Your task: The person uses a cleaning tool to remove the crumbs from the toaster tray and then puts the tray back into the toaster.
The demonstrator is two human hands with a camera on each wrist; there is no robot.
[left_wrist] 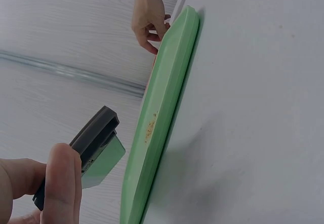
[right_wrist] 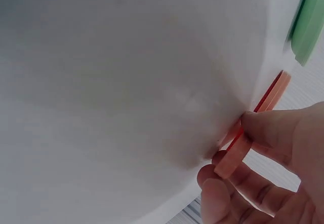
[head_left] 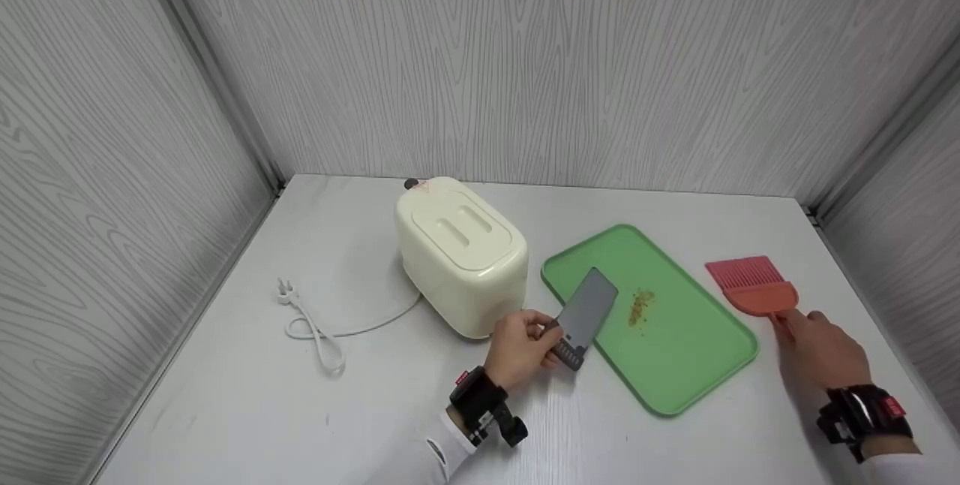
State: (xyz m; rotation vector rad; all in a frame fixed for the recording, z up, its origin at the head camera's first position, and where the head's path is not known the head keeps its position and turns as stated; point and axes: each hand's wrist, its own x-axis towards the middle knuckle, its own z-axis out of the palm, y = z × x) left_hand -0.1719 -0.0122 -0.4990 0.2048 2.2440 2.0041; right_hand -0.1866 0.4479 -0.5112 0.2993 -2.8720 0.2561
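Observation:
My left hand (head_left: 521,350) pinches the dark, ridged handle of a flat grey scraper (head_left: 589,306). Its broad blade overlaps the left edge of a green tray (head_left: 686,346) in the head view, and the left wrist view shows it tilted beside the tray. A small patch of brown crumbs (head_left: 639,308) lies on the tray's surface. To the right of the tray, my right hand (head_left: 829,353) holds a small orange brush (head_left: 761,297) with pink bristles by its handle. Thumb and fingers pinch that handle in the right wrist view.
A cream toaster (head_left: 461,256) with a lid on top stands left of the tray, close to my left hand. Its white cord and plug (head_left: 287,293) lie on the white table (head_left: 225,395) further left. Grey wood-grain panels (head_left: 487,57) enclose the back and sides.

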